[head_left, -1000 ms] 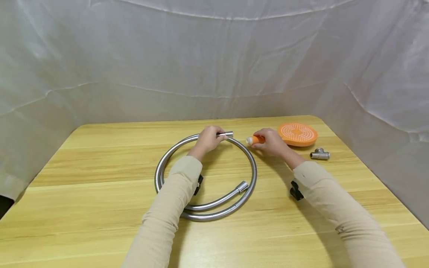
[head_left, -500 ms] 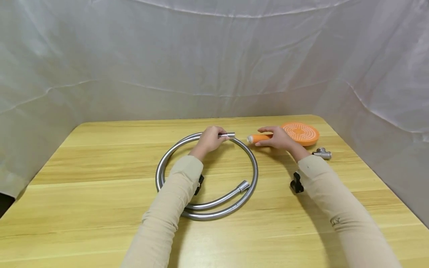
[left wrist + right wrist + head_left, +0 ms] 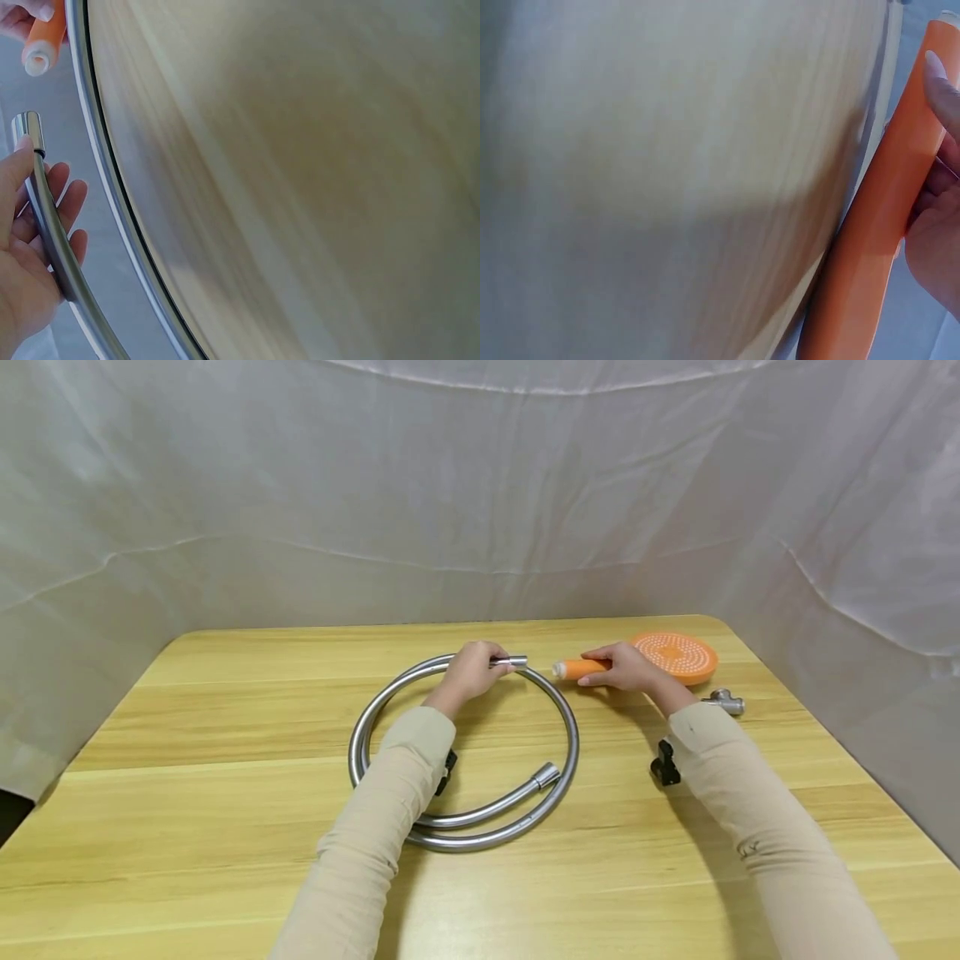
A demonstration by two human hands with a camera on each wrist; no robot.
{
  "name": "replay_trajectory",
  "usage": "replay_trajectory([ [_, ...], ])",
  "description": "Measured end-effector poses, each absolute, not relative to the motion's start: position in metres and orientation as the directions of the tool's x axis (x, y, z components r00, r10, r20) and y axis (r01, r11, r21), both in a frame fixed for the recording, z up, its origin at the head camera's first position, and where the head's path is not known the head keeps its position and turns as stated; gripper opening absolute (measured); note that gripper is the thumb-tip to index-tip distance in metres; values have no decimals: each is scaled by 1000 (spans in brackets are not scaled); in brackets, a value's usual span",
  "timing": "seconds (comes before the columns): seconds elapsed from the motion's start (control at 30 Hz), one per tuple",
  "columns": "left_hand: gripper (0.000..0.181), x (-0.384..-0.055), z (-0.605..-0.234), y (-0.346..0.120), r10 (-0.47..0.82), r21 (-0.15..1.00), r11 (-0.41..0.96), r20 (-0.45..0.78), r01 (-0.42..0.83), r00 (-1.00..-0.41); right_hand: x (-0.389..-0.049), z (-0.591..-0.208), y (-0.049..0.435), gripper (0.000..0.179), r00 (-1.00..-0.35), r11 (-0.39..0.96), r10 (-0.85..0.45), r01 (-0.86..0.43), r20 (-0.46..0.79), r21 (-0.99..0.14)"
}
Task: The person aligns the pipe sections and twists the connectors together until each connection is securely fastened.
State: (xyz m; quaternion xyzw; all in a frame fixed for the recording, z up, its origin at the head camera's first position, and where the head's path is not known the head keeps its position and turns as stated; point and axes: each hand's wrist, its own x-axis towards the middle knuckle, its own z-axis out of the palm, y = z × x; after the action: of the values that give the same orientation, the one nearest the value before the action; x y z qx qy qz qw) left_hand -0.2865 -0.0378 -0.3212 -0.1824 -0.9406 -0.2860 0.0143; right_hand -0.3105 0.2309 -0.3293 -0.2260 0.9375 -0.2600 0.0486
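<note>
Head view: pale, creased cloth (image 3: 480,493) hanging behind and along both sides of a wooden table (image 3: 187,827) with rounded far corners. Reaching in from the near edge, 2 beige sleeves: the left sleeve (image 3: 382,827) across the left part of a silver hose (image 3: 573,739), the right sleeve (image 3: 765,818) well to the right of the coil. On the wood, the hose in a round loop, with 2 lengths close together along the near side. To the right, near the far right corner, an orange shower head (image 3: 675,656), round dotted face up, handle (image 3: 581,668) pointing toward the loop.

At the loop's far side, a left hand (image 3: 472,668) gripping the hose close to 1 end, thumb on the metal in the left wrist view. Around the orange handle, a right hand (image 3: 628,668), thumb along 1 side, fingers curled behind. Just past the right sleeve, partly hidden by it, a T-shaped metal fitting (image 3: 726,701). Beside the cuffs, 2 small black pieces (image 3: 665,766). Inside the loop at right, the flared end (image 3: 546,775), contact with the loop hard to tell. Near each other but apart, the gripped hose end (image 3: 518,661) and the handle's white tip (image 3: 558,670).
</note>
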Motion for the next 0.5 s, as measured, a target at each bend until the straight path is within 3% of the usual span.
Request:
replay_trajectory([
  [0.3, 29, -285, -323, -37, 332, 531, 779, 105, 335, -937, -310, -335, 227, 33, -904, 750, -423, -389, 64, -535],
  [0.5, 28, -285, -322, -37, 332, 524, 782, 111, 339, -937, -309, -335, 224, 34, -885, 719, -460, -422, 76, -552],
])
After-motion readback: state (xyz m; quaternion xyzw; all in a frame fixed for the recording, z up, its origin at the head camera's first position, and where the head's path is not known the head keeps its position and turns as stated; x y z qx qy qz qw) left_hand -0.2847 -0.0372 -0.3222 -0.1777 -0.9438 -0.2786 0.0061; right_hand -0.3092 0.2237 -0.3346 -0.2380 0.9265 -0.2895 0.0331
